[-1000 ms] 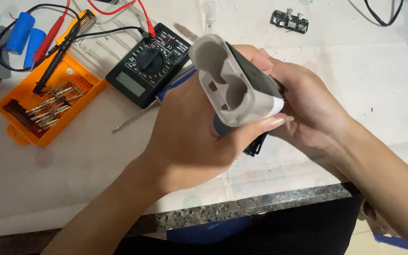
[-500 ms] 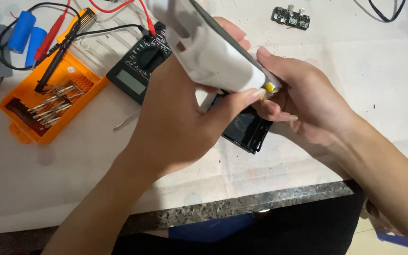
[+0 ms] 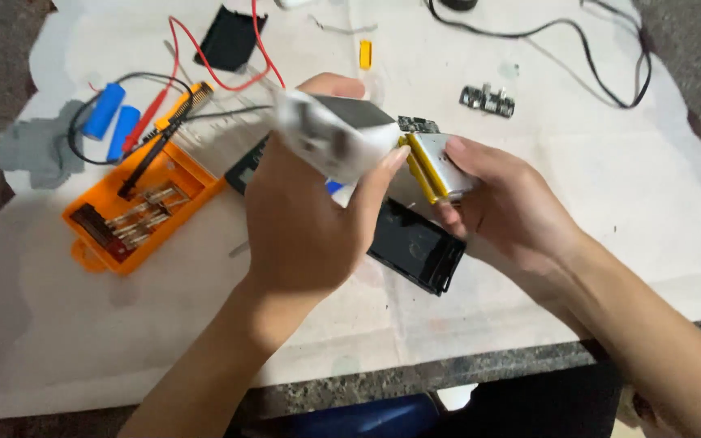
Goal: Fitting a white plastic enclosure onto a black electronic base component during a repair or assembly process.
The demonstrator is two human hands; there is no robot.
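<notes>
Silver pouch cell, flat, edged with yellow tape; pinched in right hand, thumb on upper face, remaining fingers curled beneath.
Small dark circuit strip at the cell's far end, just beyond the right thumb tip.
White-and-grey shell, blurred; clasped in left hand, thumb over the top, index fingertip pressed against the end nearest the yellow edge.
Shell and cell touching or nearly so between the two sets of fingertips, raised above the paper-covered bench.

Step, as judged: cell mostly out of the shell, separation under way.
Next move, as judged: calls for a straight, gentle draw along the cell's length, no bending, no twisting; any attached wire not discernible.

Orientation: cell's long axis slanting from near-right to far-left, taped edge toward the left fingertips; shell's long axis roughly in line, trailing off to the far left.

Nearby:
- black casing half, directly below the right fingers
- multimeter, mostly hidden behind the left knuckles
- orange bit tray, well left of the left hand
- blue cells, beyond the tray
</notes>
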